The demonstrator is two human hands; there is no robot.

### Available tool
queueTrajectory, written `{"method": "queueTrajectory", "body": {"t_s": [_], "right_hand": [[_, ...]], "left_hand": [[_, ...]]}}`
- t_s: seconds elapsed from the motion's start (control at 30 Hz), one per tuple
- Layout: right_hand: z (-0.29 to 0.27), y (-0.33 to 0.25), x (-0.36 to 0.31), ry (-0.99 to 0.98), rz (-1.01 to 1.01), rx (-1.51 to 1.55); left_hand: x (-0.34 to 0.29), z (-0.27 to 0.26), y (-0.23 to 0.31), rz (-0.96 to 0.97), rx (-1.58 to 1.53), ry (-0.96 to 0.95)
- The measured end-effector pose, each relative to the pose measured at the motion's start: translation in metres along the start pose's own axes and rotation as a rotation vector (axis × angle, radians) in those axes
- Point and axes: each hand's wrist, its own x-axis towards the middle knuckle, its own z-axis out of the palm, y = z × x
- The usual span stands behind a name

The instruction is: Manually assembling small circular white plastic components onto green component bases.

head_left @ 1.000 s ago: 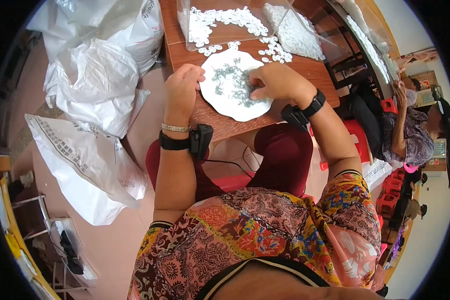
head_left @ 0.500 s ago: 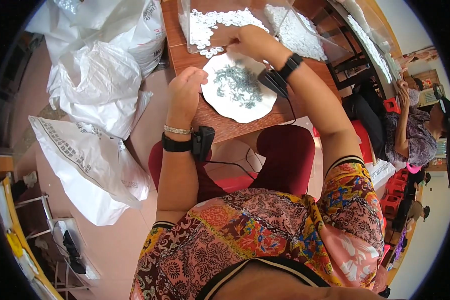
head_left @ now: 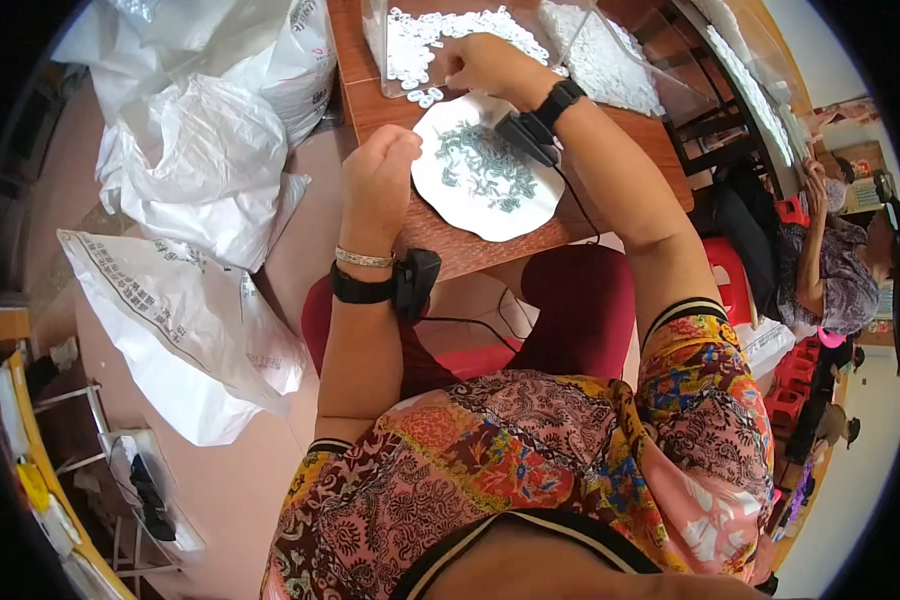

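A white plate with a wavy rim (head_left: 440, 205) lies near the table's front edge, with many small dark grey-green slim pieces (head_left: 485, 168) spread over it. My left hand (head_left: 380, 168) is closed beside the plate's left rim, fingers curled together; what they hold, if anything, is hidden. Beyond the plate, my right hand (head_left: 490, 68) reaches over a clear-walled bin at small white oval pieces (head_left: 407, 52). Its fingers are bent, the tips down by these pieces, and I cannot make out anything in them. A few white pieces (head_left: 425, 97) lie on the table beside the plate.
A heap of white parts (head_left: 590, 55) fills the bin's right section. The wooden table (head_left: 460, 255) ends just before my knees. Large white sacks (head_left: 195, 165) stand on the floor to the left. Black cables hang from my wrist devices. Another person (head_left: 830, 260) sits at the right.
My right hand has moved away from the plate's far rim, up and left toward the white pieces. My left hand stays by the plate's left rim. The whole view has shifted slightly.
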Motion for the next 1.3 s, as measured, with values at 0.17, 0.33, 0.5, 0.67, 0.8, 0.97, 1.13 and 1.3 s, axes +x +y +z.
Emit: {"method": "queueTrajectory", "body": {"t_s": [0.17,0.33,0.5,0.67,0.8,0.97,1.13,1.3], "right_hand": [[-0.032,-0.034,-0.062,0.029,0.002,0.6],[-0.024,-0.082,-0.114,0.025,-0.056,0.786],[-0.017,-0.08,-0.121,0.006,-0.058,0.688],[-0.007,-0.076,-0.126,0.071,-0.06,0.812],[-0.014,-0.08,-0.13,0.057,-0.013,0.775],[-0.01,-0.08,-0.13,0.111,-0.035,0.778],[-0.009,-0.081,-0.13,0.128,-0.026,0.759],[-0.021,-0.073,-0.136,0.117,-0.06,0.546]], "left_hand": [[-0.008,0.008,0.024,0.192,0.21,0.137],[-0.023,0.019,0.039,0.163,0.116,-0.013],[-0.027,0.026,0.035,0.094,0.106,-0.139],[-0.024,0.025,0.029,0.053,0.06,-0.201],[-0.024,0.025,0.028,0.055,0.096,-0.232],[-0.026,0.026,0.037,0.022,0.127,-0.219],[-0.024,0.023,0.03,0.018,0.029,-0.263],[-0.023,0.025,0.027,0.011,0.041,-0.267]]}}
